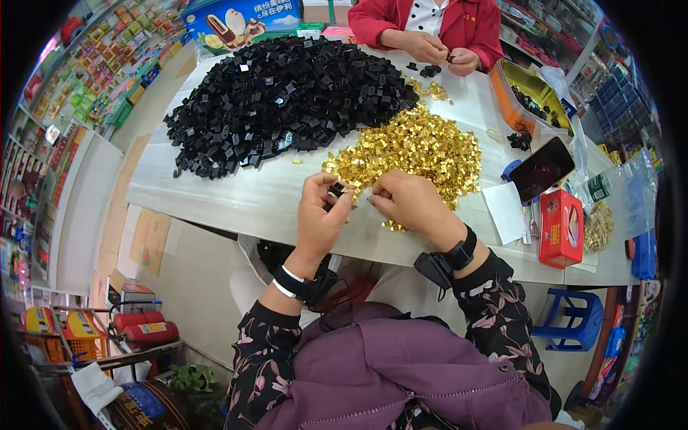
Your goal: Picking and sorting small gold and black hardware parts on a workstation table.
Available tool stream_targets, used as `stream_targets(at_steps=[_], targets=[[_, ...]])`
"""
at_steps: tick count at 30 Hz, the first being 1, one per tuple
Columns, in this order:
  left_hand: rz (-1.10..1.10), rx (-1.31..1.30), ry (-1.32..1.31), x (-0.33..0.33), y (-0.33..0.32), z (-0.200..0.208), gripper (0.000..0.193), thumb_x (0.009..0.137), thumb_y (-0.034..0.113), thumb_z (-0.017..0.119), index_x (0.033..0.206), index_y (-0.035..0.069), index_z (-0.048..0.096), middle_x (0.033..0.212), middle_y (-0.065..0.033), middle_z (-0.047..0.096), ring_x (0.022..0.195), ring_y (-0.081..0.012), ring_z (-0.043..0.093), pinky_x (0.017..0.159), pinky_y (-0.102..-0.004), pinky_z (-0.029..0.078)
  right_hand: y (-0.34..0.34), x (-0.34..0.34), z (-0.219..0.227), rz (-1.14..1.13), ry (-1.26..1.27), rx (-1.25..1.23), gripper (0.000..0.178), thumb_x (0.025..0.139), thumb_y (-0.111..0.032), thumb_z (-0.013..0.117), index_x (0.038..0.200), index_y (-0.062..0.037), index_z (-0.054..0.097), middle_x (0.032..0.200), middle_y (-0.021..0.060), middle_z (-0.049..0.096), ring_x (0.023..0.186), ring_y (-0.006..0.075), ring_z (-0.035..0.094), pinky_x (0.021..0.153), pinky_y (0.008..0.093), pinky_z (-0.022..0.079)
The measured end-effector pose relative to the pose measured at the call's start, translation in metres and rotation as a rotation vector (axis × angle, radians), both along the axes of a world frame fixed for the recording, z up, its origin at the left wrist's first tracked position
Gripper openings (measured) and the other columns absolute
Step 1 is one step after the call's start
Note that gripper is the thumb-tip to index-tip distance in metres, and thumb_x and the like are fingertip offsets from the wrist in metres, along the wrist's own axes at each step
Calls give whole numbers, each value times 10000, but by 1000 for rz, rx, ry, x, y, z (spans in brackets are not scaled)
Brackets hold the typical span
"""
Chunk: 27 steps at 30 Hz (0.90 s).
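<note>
In my left hand [320, 218], a small black plastic piece [337, 190] is gripped between thumb and fingers, just over the near side of the table. My right hand [416, 204] is beside it, at the near edge of a heap of small shiny gold pieces [437, 154]. Its thumb and fingers are pinched together; whatever they hold is too small or hidden to make out. Beyond my left hand spreads a large mound of flat, square black plastic pieces [287, 100]. A few gold bits [393, 226] lie under my right wrist.
Across the white table [236, 204], a co-worker's hands [448, 57] handle small black pieces. To the right are an orange-rimmed container [532, 100], a dark phone [542, 170], white paper [505, 213], a red tin [561, 228] and a clear bottle [605, 184]. A blue stool [571, 320] stands below.
</note>
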<state>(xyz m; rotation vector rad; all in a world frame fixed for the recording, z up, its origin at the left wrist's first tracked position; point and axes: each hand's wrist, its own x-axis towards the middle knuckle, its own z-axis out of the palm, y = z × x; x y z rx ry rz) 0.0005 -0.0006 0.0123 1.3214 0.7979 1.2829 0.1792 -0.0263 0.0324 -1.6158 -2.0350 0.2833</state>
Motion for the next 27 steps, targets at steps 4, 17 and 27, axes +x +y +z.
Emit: stream_targets(at_steps=[4,17,27], targets=[[-78,25,48,-3,2,-2,226,891,67,556,1107,8,533,810,-27,619,603,-44,515,525,-181,442,0,1,2,-8,4,-35,124,771,-194,644,797,-72,638,742,89,604,681,242,616,595,332,485],[-150,96,323,-4,0,-8,239,871,55,551,1109,37,574,801,-39,650,580,-64,535,530,-215,429,2,-2,9,160,836,-307,97,830,-74,635,910,-29,605,822,-17,598,710,27,525,624,182,440],[-214,107,339,-5,-5,0,223,866,38,550,1086,35,586,797,-57,653,594,-79,546,538,-232,434,4,2,9,228,1091,-531,111,858,-111,617,918,-21,595,820,-6,601,704,45,549,619,184,446]])
